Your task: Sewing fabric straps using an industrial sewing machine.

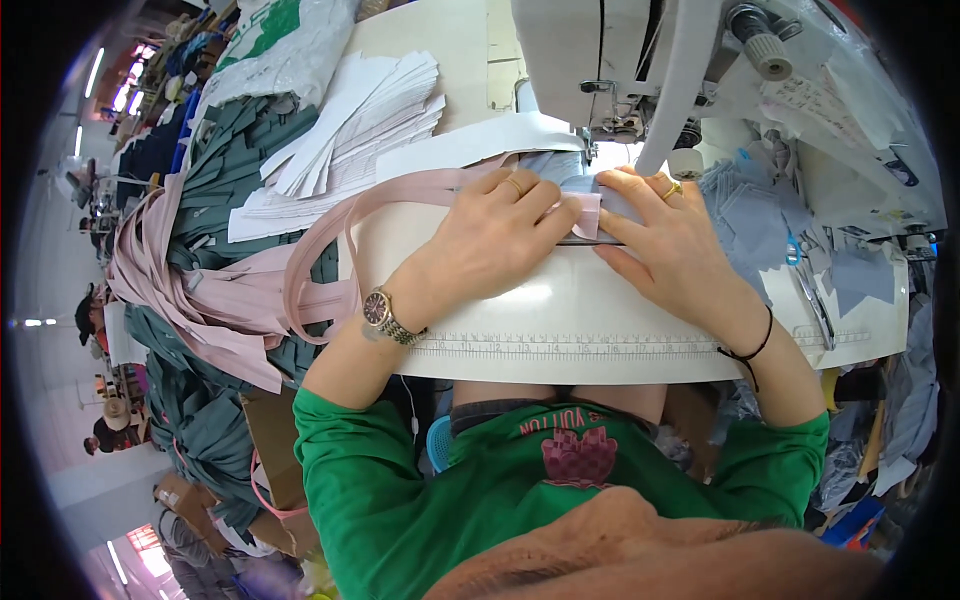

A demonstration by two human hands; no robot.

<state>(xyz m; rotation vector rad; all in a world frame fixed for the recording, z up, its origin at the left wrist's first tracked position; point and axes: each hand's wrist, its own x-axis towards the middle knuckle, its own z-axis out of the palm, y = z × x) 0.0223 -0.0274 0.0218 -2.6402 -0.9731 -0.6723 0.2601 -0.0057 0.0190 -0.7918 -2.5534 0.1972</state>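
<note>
Now the left hand [500, 232] curls over pink fabric [588, 216], right hand [676, 238] spread.

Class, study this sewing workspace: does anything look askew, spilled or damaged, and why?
Nothing looks spilled or damaged, but the pale pink fabric strips lie untidily across the dark green fabric pile at the left: their ends stick out unevenly.
</note>
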